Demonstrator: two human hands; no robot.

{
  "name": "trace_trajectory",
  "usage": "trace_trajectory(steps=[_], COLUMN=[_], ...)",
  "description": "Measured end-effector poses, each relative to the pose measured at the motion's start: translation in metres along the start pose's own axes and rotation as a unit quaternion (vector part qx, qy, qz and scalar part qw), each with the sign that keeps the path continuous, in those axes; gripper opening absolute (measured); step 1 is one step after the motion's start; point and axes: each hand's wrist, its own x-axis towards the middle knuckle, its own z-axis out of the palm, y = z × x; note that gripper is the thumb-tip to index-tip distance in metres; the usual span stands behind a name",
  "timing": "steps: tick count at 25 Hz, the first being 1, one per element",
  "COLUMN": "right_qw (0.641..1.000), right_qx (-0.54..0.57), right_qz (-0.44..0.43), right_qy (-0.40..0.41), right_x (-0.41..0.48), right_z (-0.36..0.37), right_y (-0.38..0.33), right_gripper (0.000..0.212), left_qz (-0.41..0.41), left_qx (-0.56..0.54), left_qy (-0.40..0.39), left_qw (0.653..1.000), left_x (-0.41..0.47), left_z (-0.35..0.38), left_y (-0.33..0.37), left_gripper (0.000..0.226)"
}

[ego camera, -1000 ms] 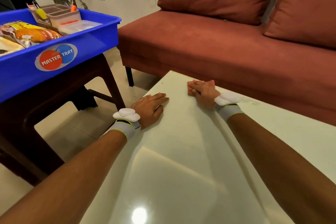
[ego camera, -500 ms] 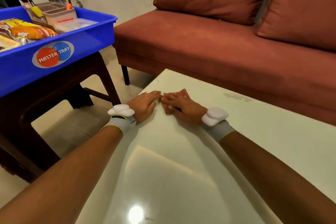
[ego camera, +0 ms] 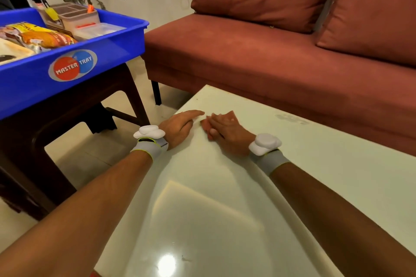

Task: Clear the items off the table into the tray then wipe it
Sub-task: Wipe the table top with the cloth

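1. Two hands lie on the table (ego camera: 225, 209) near its far left corner. Our left hand (ego camera: 180, 127) rests flat at the edge, fingers straight and pressed together. Our right hand (ego camera: 225, 132) lies palm down just beside it, fingers together and pointing at the left fingertips, nearly touching them.
2. We see no cloth in either hand, and we cannot tell whether anything thin lies under the right palm.
3. The tray (ego camera: 108, 51) stands to the left, well apart from our hands, on a dark wooden stool (ego camera: 126, 87). It holds a snack packet (ego camera: 42, 37) and clear containers (ego camera: 76, 16), so we judge the clearing done and the wiping in hand.
4. The tabletop looks hard, glossy and slick, since it mirrors a lamp. We expect a palm to slide easily and crumbs to skid, so a flat, pressed hand suits better than fingertips.
5. A dull smear (ego camera: 291, 119) shows towards the sofa (ego camera: 247, 58) side. We guess it needs firmer rubbing.
6. The tray seems stiff plastic, and loaded, so not light. If we must lift it, we would take it by the rim on two opposite sides and keep it level.
7. The packet looks light and crinkly, and the containers light but hard.
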Motion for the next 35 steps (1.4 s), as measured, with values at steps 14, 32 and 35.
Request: trace_trajectory(steps=[14, 32, 35], right_qw=[0.996, 0.995, 0.985], right_qx=[0.0, 0.054, 0.075], right_qz=[-0.093, 0.019, 0.094], right_qy=[0.007, 0.085, 0.12], right_x=[-0.03, -0.151, -0.093], right_z=[0.007, -0.009, -0.007], right_y=[-0.052, -0.028, -0.047], right_gripper=[0.046, 0.045, 0.039], left_qz=[-0.02, 0.038, 0.045], left_qx=[0.04, 0.029, 0.04], left_qy=[0.032, -0.035, -0.03], left_qw=[0.998, 0.998, 0.998], left_x=[-0.052, -0.082, -0.076], left_z=[-0.013, -0.013, -0.013], left_y=[0.015, 0.028, 0.026], left_gripper=[0.047, 0.056, 0.058])
